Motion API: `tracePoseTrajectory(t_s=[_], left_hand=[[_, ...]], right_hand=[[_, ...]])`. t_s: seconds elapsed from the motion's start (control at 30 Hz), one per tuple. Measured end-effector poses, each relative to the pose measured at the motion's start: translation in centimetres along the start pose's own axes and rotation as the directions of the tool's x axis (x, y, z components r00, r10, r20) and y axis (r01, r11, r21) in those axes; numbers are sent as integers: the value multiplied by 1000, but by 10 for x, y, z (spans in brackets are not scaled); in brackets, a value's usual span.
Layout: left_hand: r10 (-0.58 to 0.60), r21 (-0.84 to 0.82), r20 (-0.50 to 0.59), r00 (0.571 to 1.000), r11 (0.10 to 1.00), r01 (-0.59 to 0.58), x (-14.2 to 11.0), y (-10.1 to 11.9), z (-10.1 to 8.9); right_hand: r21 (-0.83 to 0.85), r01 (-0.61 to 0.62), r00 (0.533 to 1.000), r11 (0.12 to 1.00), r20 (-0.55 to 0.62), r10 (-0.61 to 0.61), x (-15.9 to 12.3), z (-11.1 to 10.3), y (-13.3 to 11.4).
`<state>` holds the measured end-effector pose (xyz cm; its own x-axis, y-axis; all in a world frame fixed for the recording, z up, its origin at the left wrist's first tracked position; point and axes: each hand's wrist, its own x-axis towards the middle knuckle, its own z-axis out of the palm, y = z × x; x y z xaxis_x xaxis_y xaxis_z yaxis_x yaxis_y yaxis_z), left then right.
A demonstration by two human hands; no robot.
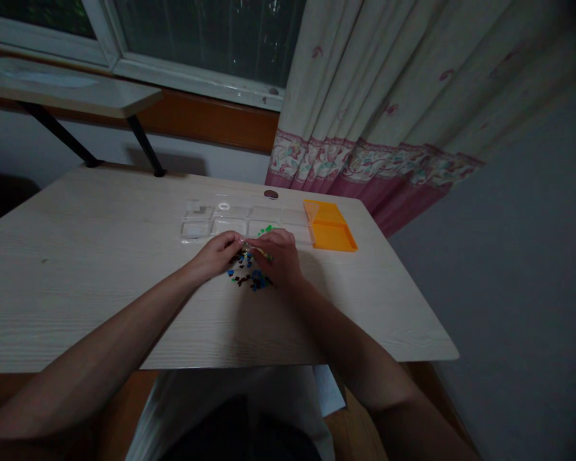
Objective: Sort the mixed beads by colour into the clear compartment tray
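Observation:
My left hand (217, 252) is closed in a pinch over the table, its thumb and fingertips meeting those of my right hand (282, 255). My right hand is also curled, with its fingers pointing left. Something small and shiny shows between the fingertips, too small to name. Below and between both hands lies a loose pile of small blue and dark pieces (258, 280). Just behind the hands stand clear plastic boxes (228, 225) in a row, with open lids. Small green pieces (268, 229) are in one of them, partly hidden by my right hand.
An orange box (335, 236) lies open at the right end of the clear row. All this rests on a pale wooden table (125, 307). A raised shelf (72, 86) on black legs stands at the back left. A curtain (360, 109) hangs behind the table, beside a window.

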<state>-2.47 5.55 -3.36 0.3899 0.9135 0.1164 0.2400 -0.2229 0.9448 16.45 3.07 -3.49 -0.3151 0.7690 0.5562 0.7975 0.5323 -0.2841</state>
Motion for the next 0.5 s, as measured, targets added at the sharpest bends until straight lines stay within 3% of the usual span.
tracePoseTrajectory(t_s=[0.23,0.5], left_hand=[[-67,-177,-8,998,982,64,-5,0,8],[34,0,-63,997,999,-34,2,-12,4]], right_hand=[[-6,97,985,995,-146,-97,-2,5,4],[-84,124,985,989,-109,-133,-2,0,0]])
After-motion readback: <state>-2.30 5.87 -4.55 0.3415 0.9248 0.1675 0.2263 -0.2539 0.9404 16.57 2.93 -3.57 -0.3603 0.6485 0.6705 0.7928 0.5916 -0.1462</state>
